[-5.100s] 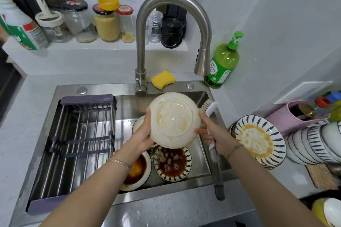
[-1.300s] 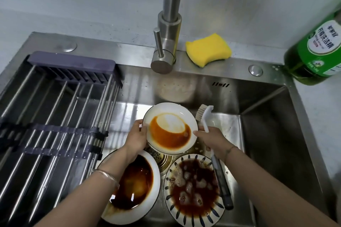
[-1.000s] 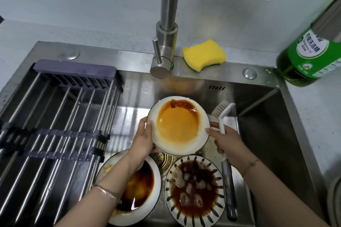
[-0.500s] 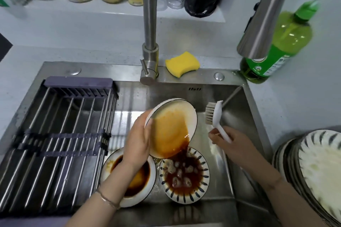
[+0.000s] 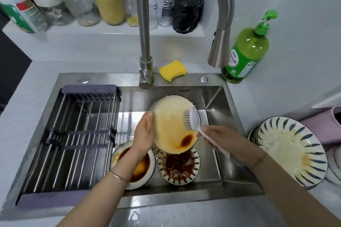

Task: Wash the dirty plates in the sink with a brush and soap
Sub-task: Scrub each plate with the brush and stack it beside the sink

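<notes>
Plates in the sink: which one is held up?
The stained white plate tilted in the left hand; the saucy white plate and striped plate lie flat.

Brushed steel sink (image 5: 212, 180); glossy ceramic plate (image 5: 171, 127); white plastic brush (image 5: 193, 119).

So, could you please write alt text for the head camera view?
Over a steel sink, the left hand tilts a sauce-stained plate while the right hand holds a brush against it. Two dirty plates lie below; a rack fills the sink's left side.
</notes>
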